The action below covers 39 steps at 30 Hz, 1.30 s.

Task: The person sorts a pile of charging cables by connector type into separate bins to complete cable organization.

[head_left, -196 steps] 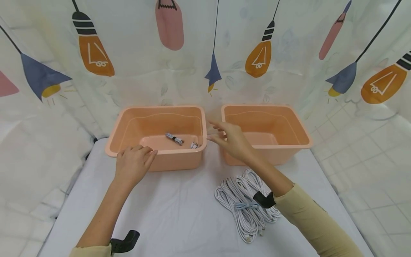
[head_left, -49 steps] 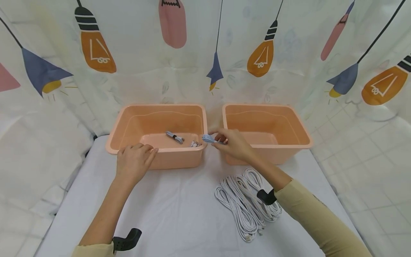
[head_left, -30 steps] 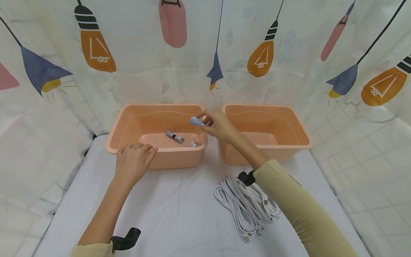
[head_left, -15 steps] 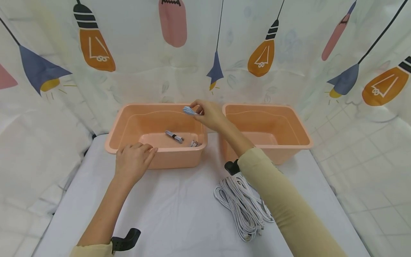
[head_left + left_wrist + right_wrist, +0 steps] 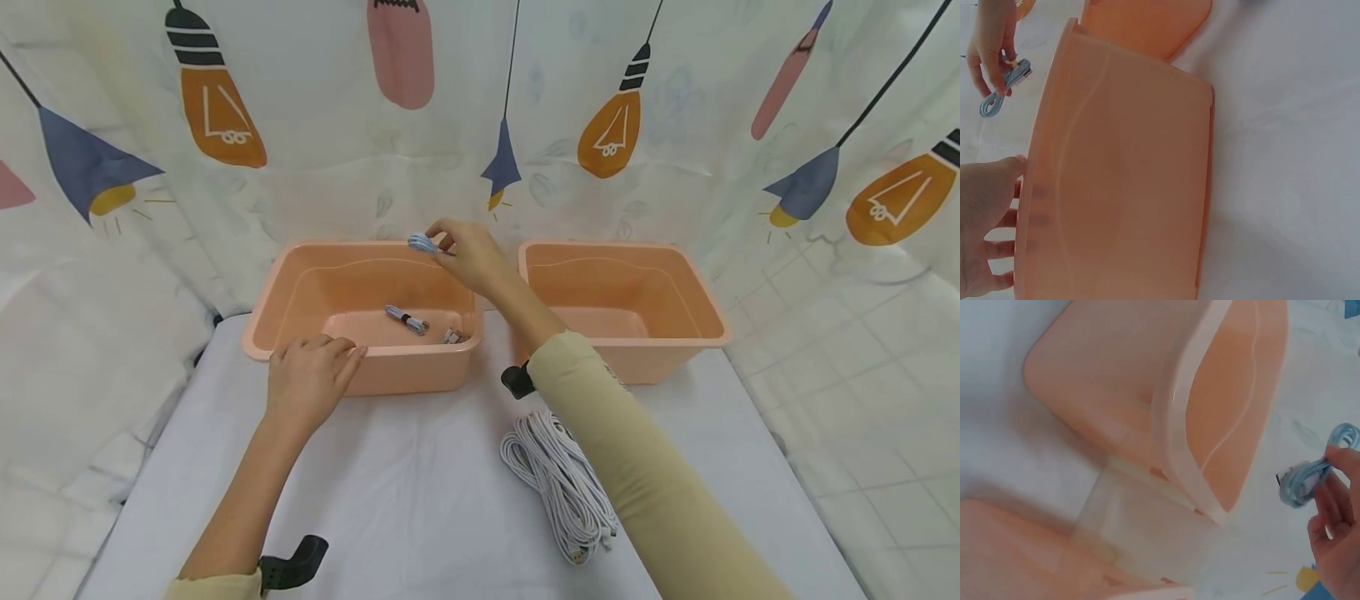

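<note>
Over the back right part of the left peach plastic bin (image 5: 420,371), my right hand (image 5: 474,257) pinches a small light-blue coiled cable (image 5: 423,242). The right wrist view shows that cable (image 5: 1300,481) looped and bundled, with the thumb and fingers around its middle. My left hand (image 5: 309,379) holds the front rim of the same bin; in the left wrist view its fingers (image 5: 1000,249) hook over the rim. Inside this bin lie a grey cable (image 5: 407,320) bundled with a black tie and a small whitish piece (image 5: 453,336), too small to make out.
A second peach bin (image 5: 622,362) stands to the right. In front of it, white coiled cables (image 5: 558,483) lie on the white cloth-covered table (image 5: 420,492), partly hidden by my right sleeve. A printed curtain (image 5: 450,167) hangs behind the bins.
My right hand reached between the bins bare, then held the light-blue cable there. It has since risen and moved left over the left bin with it. The left hand stays on the rim.
</note>
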Available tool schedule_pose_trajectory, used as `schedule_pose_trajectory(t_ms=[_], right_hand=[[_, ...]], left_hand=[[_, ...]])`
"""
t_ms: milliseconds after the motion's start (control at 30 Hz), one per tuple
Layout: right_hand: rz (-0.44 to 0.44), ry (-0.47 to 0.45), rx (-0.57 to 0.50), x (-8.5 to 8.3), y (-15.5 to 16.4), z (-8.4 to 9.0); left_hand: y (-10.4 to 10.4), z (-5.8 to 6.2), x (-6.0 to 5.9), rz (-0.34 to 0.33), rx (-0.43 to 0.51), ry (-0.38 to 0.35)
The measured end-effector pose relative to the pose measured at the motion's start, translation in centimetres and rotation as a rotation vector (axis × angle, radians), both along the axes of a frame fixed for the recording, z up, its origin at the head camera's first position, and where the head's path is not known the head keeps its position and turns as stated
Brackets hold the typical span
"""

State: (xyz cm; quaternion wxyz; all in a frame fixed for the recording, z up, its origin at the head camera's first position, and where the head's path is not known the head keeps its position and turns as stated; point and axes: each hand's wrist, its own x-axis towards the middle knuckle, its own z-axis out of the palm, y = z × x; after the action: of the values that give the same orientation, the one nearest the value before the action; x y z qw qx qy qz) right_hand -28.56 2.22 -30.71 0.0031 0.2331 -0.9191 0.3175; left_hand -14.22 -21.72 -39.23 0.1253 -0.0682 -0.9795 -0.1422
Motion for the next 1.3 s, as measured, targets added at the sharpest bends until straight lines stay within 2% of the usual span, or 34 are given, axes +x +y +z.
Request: schedule_pose_trajectory(t_ms=[267, 533, 700, 900, 1067, 1300], right_hand=[[0.022, 0.04, -0.052, 0.3, 1.2, -0.6], [0.01, 0.041, -0.103, 1.5, 3.6, -1.2], [0.006, 0.065, -0.122, 2.2, 5.0, -1.7], [-0.044, 0.056, -0.118, 3.9, 6.8, -2.1], [-0.05, 0.055, -0.131, 5.5, 7.8, -2.6], [-0.046, 0.115, -0.152, 7.7, 9.2, -3.4]], left_hand=[[0.5, 0.2, 0.2, -0.002, 0.003, 0.005], [1.8, 0.3, 0.1, -0.028, 0.003, 0.065], [2.8, 0.5, 0.0, -0.032, 0.008, 0.037], [3.9, 0.6, -0.2, -0.045, 0.047, 0.022], [4.9, 0.3, -0.3, -0.075, 0.069, 0.052], [6.6, 0.3, -0.7, -0.116, 0.09, 0.096]])
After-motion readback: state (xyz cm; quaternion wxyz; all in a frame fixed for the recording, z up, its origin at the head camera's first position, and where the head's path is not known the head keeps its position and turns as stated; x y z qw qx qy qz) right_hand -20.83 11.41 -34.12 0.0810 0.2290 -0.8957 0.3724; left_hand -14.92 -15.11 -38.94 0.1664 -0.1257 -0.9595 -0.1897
